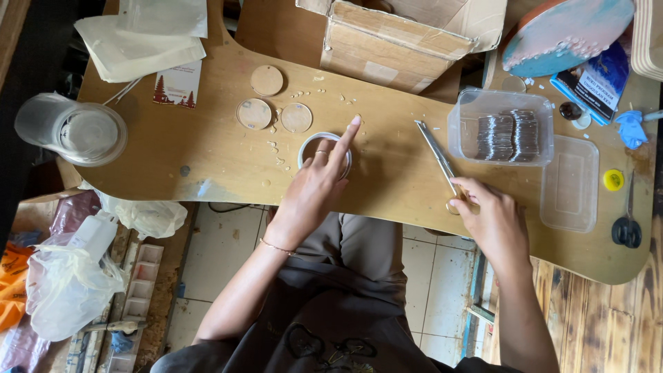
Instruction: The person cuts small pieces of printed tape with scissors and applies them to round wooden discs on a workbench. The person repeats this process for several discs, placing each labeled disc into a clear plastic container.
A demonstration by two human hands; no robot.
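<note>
My left hand [316, 185] rests over a small round white-rimmed dish [309, 147] on the wooden board [387, 138], its index finger stretched out past the rim; a ring sits on one finger. My right hand [489, 214] is closed on the wooden handle end of a long thin metal tool [434, 150] that lies slanting up and left across the board. Three round wooden discs [266, 80] [254, 114] [296, 117] lie left of the dish, with small pale drops scattered around them.
A clear plastic box [464, 131] of stacked dark round pieces stands right of the tool, its lid [570, 183] beside it. Scissors [627, 222], a yellow cap [612, 179], a cardboard box [394, 41], a clear round tub [72, 130] and plastic bags [62, 276] surround the board.
</note>
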